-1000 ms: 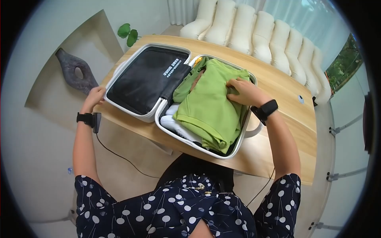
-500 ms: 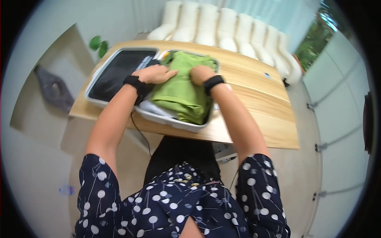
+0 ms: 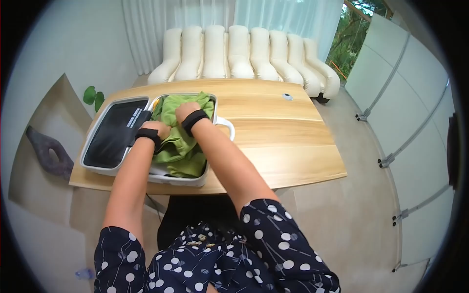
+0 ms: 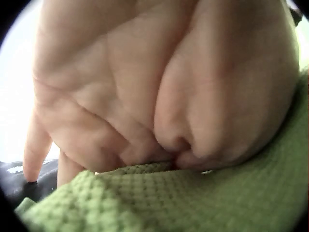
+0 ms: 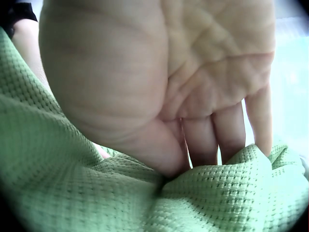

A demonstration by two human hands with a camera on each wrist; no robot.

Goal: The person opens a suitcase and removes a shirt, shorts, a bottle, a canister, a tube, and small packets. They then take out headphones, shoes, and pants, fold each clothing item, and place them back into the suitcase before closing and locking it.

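An open white suitcase (image 3: 194,183) lies on the table with a green garment (image 3: 181,149) bunched in its right half. My left hand (image 3: 157,129) pinches the garment near the suitcase's middle. Farther back, toward the right rim, my right hand (image 3: 184,111) grips another part of it. In the left wrist view the cloth's waffle weave (image 4: 193,198) rises between thumb and curled fingers. The right wrist view has thumb and fingers sunk into a raised fold (image 5: 217,188), fingertips hidden. White clothing (image 3: 157,169) shows under the garment at the near side.
The suitcase's left half has a black zipped panel (image 3: 113,132) with white lettering. A white handle (image 3: 226,128) sticks out at its right. On the wooden table (image 3: 273,141) lies a small grey-white object (image 3: 287,97). A cream sofa (image 3: 239,56) stands behind.
My left hand has left the suitcase's left edge and come onto the garment. The garment, smooth and folded before, is now rumpled between both hands. The head view has turned to the right.
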